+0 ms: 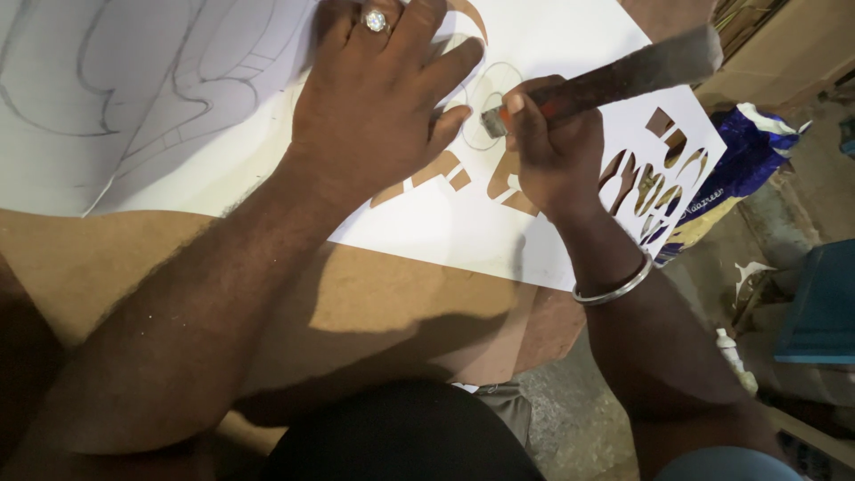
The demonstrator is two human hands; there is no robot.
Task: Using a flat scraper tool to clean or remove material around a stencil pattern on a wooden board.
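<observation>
Sheet (570, 53): white, cut-out shapes, lying on board (392, 294).
Left hand (378, 98): open, flat, pressing sheet.
Right hand (552, 147): fist closed around knife (614, 80), blade on sheet.

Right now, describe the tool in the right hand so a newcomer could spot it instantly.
Start at the white stencil sheet lying on the brown board, with shapes already cut out of it. Near its middle, the right hand grips a cutting tool, its metal tip on a pencilled oval. It is the only long, dark, reddish-brown handle angled up to the right; the left hand beside it holds nothing, just pressing the sheet.
</observation>
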